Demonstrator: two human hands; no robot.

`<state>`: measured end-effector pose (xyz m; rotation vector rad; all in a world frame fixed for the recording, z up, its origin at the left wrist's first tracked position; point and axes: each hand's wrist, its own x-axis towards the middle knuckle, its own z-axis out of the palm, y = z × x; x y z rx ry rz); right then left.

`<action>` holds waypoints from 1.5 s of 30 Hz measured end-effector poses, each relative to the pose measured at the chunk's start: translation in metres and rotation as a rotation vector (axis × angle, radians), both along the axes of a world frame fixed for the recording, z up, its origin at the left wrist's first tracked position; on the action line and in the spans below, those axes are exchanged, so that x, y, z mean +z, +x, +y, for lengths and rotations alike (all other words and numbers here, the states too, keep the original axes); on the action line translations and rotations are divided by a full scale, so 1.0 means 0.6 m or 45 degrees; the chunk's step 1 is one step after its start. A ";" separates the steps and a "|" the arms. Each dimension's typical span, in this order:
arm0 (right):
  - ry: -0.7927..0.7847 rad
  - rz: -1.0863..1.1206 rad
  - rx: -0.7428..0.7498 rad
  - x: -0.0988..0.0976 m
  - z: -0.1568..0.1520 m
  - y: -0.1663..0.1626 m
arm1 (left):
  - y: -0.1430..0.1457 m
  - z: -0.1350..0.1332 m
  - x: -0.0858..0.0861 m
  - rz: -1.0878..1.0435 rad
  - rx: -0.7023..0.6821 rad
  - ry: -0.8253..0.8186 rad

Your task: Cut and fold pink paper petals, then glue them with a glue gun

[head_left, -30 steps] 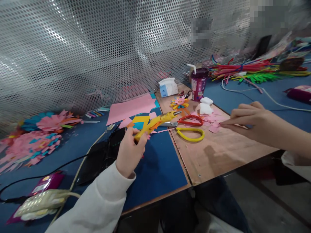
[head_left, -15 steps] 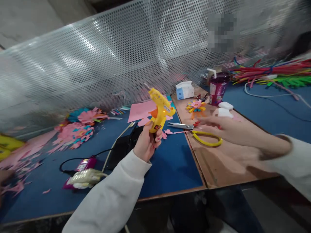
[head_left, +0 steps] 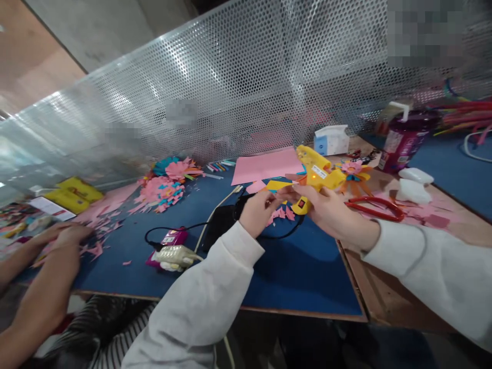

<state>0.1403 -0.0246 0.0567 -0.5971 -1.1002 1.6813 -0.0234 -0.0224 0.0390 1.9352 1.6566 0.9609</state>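
A yellow glue gun [head_left: 318, 171] is up above the table, its handle low and its body slanting up. My right hand [head_left: 332, 212] is closed on it near the handle. Just left of the gun, my left hand [head_left: 259, 212] has its fingers drawn together, close to the right fingertips. A small yellow piece [head_left: 279, 185] shows at the left fingertips; whether they grip it cannot be made out. Below the hands lie pink paper scraps [head_left: 282, 214]. Red scissor handles [head_left: 378, 207] rest beside my right wrist.
Pink paper sheets [head_left: 265, 166], paper flowers [head_left: 165, 184] and a magenta power adapter [head_left: 172, 238] with cables lie on the blue table. A purple cup with a straw [head_left: 405, 138], a white case [head_left: 415, 184] and a tissue pack [head_left: 331, 140] are rightward. Another person's hands [head_left: 71, 236] work at left.
The glue gun has passed from my left hand to my right. My right hand has come in from the right, and both hands are now close together. The view has turned left.
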 end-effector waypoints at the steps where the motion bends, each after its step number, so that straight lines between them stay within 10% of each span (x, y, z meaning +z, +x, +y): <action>1: -0.024 -0.003 0.005 -0.001 -0.003 0.006 | -0.017 0.009 0.001 0.188 0.071 0.103; 6: -0.078 -0.130 0.065 -0.039 -0.016 0.030 | -0.072 0.040 -0.013 0.670 0.139 0.139; 17: 0.099 -0.241 0.238 -0.103 -0.030 0.041 | -0.073 0.060 -0.029 0.782 0.034 0.087; 29: -0.069 -0.204 0.242 -0.097 -0.034 0.051 | -0.040 0.026 -0.017 -0.524 0.010 -0.164; 45: -0.058 -0.231 0.261 -0.092 -0.035 0.058 | -0.026 0.018 -0.012 -0.592 -0.041 -0.127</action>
